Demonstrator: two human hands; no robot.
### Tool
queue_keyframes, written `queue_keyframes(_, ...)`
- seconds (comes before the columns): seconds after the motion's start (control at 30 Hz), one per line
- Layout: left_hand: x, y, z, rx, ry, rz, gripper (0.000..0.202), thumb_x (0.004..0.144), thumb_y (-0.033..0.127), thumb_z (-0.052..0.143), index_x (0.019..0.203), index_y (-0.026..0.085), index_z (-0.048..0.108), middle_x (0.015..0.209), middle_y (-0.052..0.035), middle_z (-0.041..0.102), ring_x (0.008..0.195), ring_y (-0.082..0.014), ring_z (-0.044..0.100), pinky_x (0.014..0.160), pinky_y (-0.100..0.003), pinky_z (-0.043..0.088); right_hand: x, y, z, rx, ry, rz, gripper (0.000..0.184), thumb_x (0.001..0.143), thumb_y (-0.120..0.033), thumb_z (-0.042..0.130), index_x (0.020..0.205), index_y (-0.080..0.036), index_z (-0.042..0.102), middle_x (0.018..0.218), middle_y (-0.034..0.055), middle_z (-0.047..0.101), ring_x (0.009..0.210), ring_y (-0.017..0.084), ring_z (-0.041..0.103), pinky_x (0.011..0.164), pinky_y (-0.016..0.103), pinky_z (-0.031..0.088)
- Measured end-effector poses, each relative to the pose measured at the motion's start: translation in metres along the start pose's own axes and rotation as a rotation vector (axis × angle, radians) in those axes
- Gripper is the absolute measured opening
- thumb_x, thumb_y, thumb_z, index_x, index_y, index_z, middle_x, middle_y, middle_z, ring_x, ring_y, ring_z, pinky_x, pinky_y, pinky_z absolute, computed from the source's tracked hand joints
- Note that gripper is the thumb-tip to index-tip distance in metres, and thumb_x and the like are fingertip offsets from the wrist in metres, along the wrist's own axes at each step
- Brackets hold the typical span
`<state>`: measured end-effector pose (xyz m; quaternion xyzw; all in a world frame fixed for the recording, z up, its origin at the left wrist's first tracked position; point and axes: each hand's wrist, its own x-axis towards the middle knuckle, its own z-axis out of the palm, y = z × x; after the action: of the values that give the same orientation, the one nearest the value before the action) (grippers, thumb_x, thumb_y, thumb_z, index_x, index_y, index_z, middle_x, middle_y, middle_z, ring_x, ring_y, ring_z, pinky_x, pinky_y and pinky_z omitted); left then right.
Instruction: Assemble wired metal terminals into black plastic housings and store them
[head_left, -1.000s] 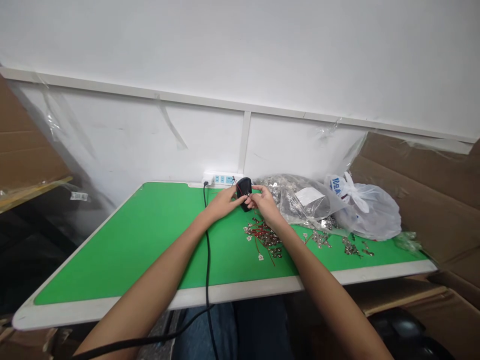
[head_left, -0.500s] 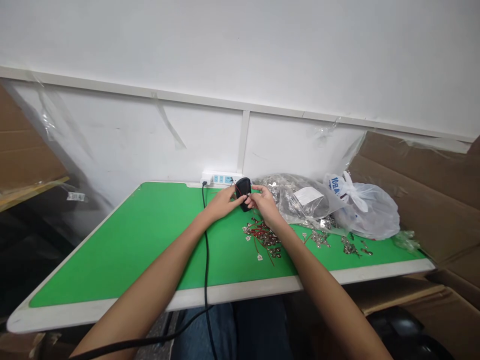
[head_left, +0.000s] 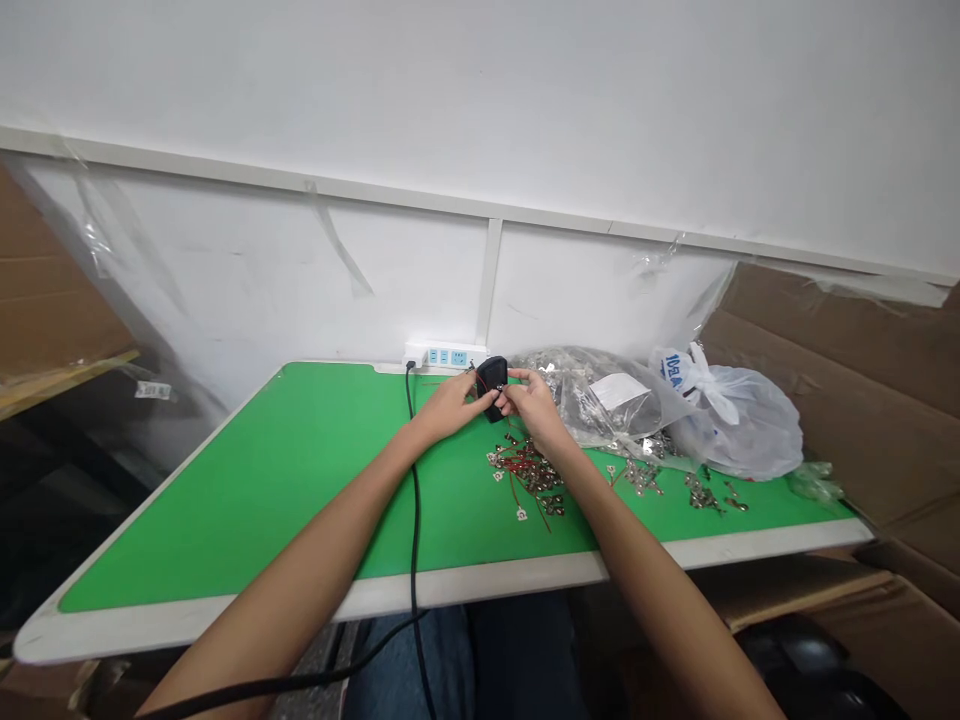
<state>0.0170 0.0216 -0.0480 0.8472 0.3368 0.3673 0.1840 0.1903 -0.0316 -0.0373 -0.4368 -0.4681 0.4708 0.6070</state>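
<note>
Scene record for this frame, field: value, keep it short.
left hand: fingers closed on the black device, left side
right hand: fingers closed on the same device, right side; any part pinched is too small to tell
near hands: pile of red wires with metal terminals
right of hands: clear bag of metal parts, white bag
back edge: power strip, black cable
surface: green mat

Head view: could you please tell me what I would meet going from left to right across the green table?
black cable → left hand → black device → right hand → clear bag of metal parts → white plastic bag
</note>
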Motion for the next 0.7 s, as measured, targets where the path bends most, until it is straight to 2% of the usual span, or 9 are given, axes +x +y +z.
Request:
queue_keyframes(0.27, -0.0001, 0.0062, -0.0010, -0.031, 0.015, 0.008, 0.029, 0.095, 0.045, 0.060, 0.105, 0.020, 0.069, 0.104, -0.0090, 0.075, 0.094, -0.0265, 0.067, 0.082, -0.038, 0.051, -0.0007, 0.0003, 0.0014, -0.007, -0.006, 0.012, 0.037, 0.073, -0.020, 0.067, 0.106, -0.021, 0.048, 0.058, -0.0070, 0.068, 0.048, 0.011, 0.057, 0.052, 0.022, 0.043)
queue_keyframes(0.57, 0.0002, 0.0057, 0.0018, -0.045, 0.021, 0.006, 0.031, 0.095, 0.047, 0.060, 0.100, 0.019, 0.071, 0.100, -0.0106, 0.076, 0.090, -0.0274, 0.068, 0.080, -0.039, 0.051, -0.0024, -0.0035, 0.0030, -0.014, 0.015, 0.019, 0.036, 0.073, -0.019, 0.064, 0.105, -0.021, 0.049, 0.056, -0.0065, 0.067, 0.047, 0.011, 0.056, 0.050, 0.021, 0.042)
queue_keyframes(0.7, -0.0006, 0.0040, 0.0025, -0.044, 0.029, 0.033, 0.029, 0.096, 0.045, 0.060, 0.106, 0.020, 0.070, 0.104, -0.0098, 0.076, 0.093, -0.0264, 0.068, 0.081, -0.038, 0.051, -0.0024, -0.0024, 0.0035, -0.035, 0.023, 0.012, 0.036, 0.072, -0.017, 0.064, 0.105, -0.021, 0.049, 0.055, -0.0073, 0.066, 0.046, 0.011, 0.055, 0.051, 0.021, 0.042)
